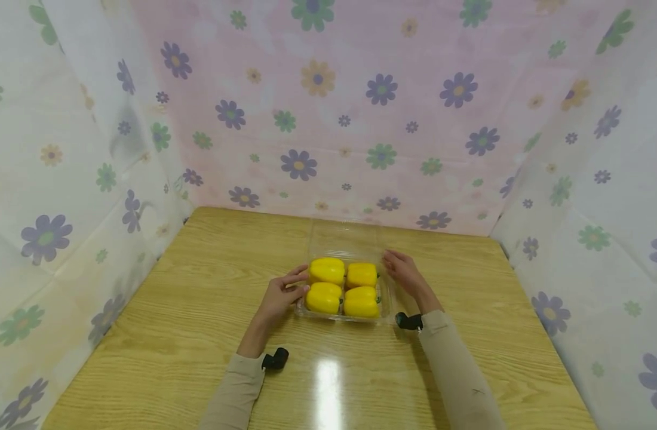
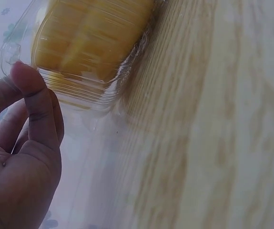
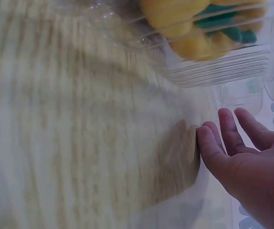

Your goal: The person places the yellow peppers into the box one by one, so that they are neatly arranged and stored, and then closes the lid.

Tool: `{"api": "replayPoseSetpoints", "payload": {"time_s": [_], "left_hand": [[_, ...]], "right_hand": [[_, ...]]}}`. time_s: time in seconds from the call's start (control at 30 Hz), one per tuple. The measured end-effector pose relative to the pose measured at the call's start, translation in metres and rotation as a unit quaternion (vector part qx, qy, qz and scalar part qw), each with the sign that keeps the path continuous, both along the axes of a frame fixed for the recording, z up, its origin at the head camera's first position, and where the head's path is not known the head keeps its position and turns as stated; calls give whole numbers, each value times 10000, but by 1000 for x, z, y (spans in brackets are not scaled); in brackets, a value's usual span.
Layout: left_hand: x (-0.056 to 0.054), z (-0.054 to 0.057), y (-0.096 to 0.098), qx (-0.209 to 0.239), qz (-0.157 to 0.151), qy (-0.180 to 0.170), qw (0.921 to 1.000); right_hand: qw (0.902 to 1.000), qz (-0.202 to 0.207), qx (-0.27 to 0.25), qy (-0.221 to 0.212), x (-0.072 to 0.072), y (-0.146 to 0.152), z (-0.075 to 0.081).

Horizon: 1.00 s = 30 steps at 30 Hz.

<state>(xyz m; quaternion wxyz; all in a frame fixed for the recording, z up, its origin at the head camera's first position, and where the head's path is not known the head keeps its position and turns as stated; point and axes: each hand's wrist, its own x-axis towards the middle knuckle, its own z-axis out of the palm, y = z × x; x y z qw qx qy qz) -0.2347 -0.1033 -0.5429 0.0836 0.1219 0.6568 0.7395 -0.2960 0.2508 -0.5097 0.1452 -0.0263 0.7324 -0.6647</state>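
A clear plastic clamshell container (image 1: 339, 318) lies on the table with its lid (image 1: 346, 237) folded back toward the rear wall. Inside sit several yellow bell peppers (image 1: 362, 302) with green stems, in two rows. At the container's left side, my left hand (image 1: 277, 297) pinches the rim; the left wrist view shows its fingertips (image 2: 28, 76) at the rim's corner. My right hand (image 1: 405, 275) is by the right rear corner. In the right wrist view its fingers (image 3: 231, 131) extend loosely beside the container wall, and the thumb is mostly cut off.
The wood-grain table (image 1: 210, 280) is enclosed at the back and both sides by flower-printed cloth (image 1: 350, 131). Small black wrist cameras (image 1: 276, 358) are worn at both sleeve cuffs. A bright glare streak lies on the table's front.
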Motion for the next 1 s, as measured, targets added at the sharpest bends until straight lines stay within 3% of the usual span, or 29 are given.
{"api": "replayPoseSetpoints", "payload": {"time_s": [0.17,0.27,0.67,1.0], "left_hand": [[1,1,1,-51,-6,-10,10000],[1,2,1,-38,-2,-32,10000],[2,2,0,44,-20,-169,9998],[1,2,1,232,-30,-316,9992]], "right_hand": [[9999,88,133,-40,-6,-3,11],[9995,-23,299,113,-15,-1,5],[9991,-143,371,116,-34,6,16],[9962,-487,228,691,-39,2,30]]}}
